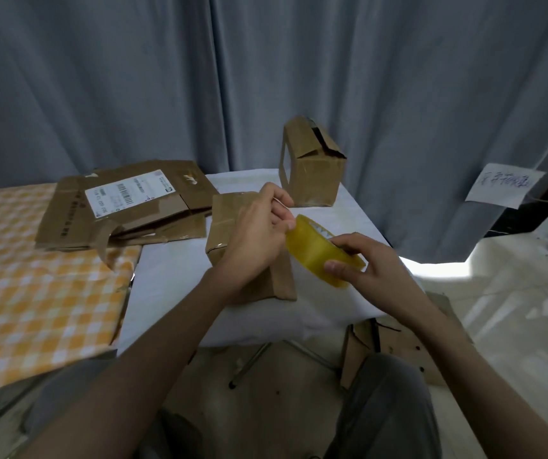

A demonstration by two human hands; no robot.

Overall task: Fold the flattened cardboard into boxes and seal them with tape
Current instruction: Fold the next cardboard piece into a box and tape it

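At the far left an orange-and-white checked cloth (34,276) covers one surface, and a heap of flattened brown cardboard sheets (127,207) with a white barcode label (130,192) lies across its far edge, reaching onto the white-covered table (173,279) next to it. Near the middle of that table lies a small, partly folded brown cardboard box (229,213), glossy with old tape, largely covered by the person's left hand (259,230). That hand hovers over the box with fingers curled, its thumb and fingertips pinching at the rim of a roll of yellowish transparent packing tape (315,246). To the right, the right hand (362,260) grips the roll from the side, thumb across its outer face and fingers wrapped behind. Behind the hands an assembled brown cardboard box (312,167) stands upright with its top flaps loose. A white handwritten paper note (504,185) hangs at the far right against the grey-blue curtain (266,61).
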